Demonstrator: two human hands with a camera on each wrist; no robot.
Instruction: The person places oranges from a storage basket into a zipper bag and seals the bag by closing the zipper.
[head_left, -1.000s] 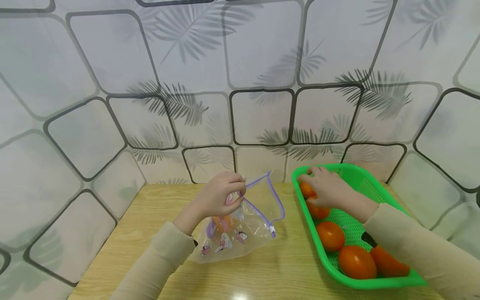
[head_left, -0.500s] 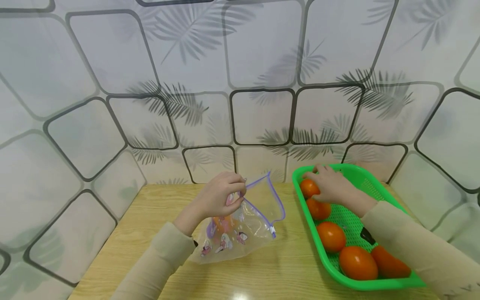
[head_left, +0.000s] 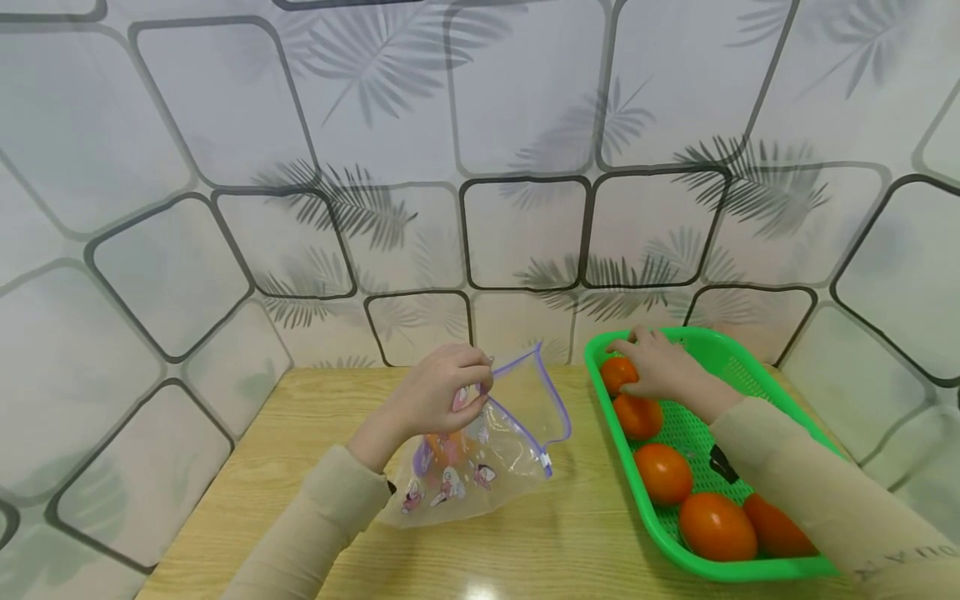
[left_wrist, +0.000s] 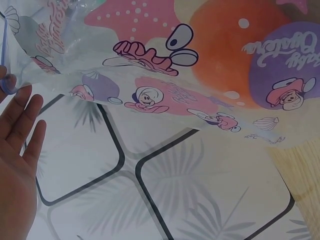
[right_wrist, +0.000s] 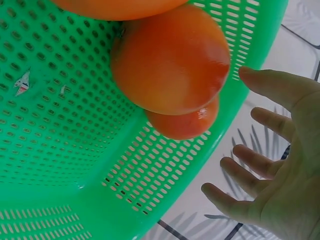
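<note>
My left hand (head_left: 444,390) pinches the top edge of a clear printed zip bag (head_left: 480,479), whose purple-edged mouth gapes to the right. In the left wrist view, an orange round thing (left_wrist: 225,50) shows through the bag (left_wrist: 165,105), beyond my left hand (left_wrist: 20,165). My right hand (head_left: 667,371) is over the far left corner of the green basket (head_left: 645,521), beside a small tomato (head_left: 617,375). In the right wrist view, the fingers of my right hand (right_wrist: 275,160) are spread near the basket's rim, with nothing between them, close to a tomato (right_wrist: 172,60).
Other tomatoes (head_left: 663,473) line the left side of the basket. At its near end lie a large one (head_left: 717,527) and an orange-red item (head_left: 776,527), partly behind my right sleeve. A patterned wall covering (head_left: 525,233) stands behind the wooden table (head_left: 300,417).
My right hand has shifted slightly right and back from the small tomato, and more of that tomato shows. My left hand and the bag have stayed in place.
</note>
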